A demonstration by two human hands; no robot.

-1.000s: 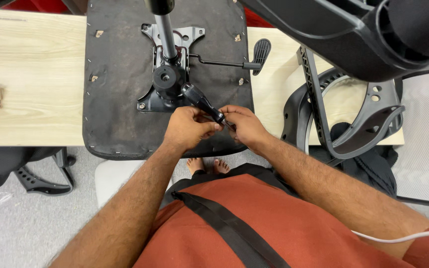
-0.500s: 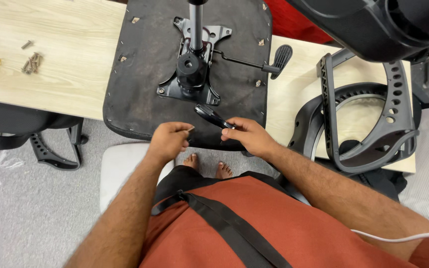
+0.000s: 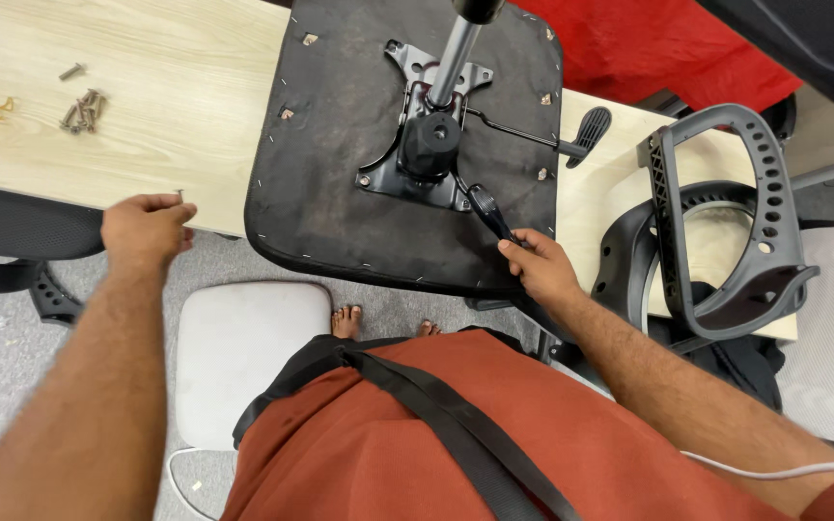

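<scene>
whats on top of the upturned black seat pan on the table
A metal mechanism plate is bolted on the seat pan, with a black knob, an upright gas cylinder and two levers. What lies beneath the pan is covered.

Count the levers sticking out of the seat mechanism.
2. One lever with a flat paddle juts right past the seat edge; the other lever angles toward the near edge, right hand on it. More may be hidden.

– What sort of place is this?
– An office or assembly workshop: an upturned chair seat (image 3: pixel 359 164) on a pale wood counter (image 3: pixel 147 125), loose screws (image 3: pixel 81 109), plastic armrests (image 3: pixel 726 222), grey carpet (image 3: pixel 12 386).
</scene>
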